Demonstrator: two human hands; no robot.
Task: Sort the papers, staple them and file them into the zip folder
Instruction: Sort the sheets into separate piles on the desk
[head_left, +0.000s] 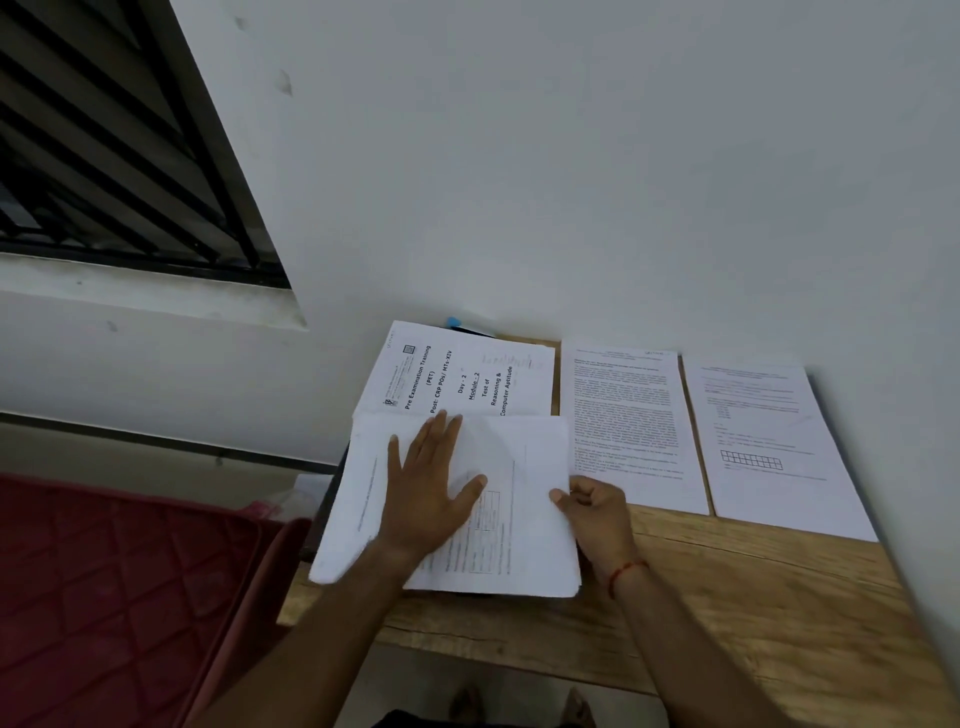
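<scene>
A thick stack of white papers (524, 551) lies at the left end of the wooden table (753, 597). My left hand (428, 483) lies flat on its top sheet with fingers spread. My right hand (597, 512) pinches the right edge of the top sheets. Behind the stack lies a cover page (457, 376) headed "Pre Examination Training". Two more sets of printed pages lie to the right, one dense with text (631, 421) and one with a small grid (769, 441). A blue and dark object (460, 326), partly hidden, pokes out behind the cover page.
A white wall runs along the table's far side and right side. A barred window (104, 145) is at the upper left. A red quilted mattress (119, 587) lies left of the table. The near right part of the tabletop shows bare wood.
</scene>
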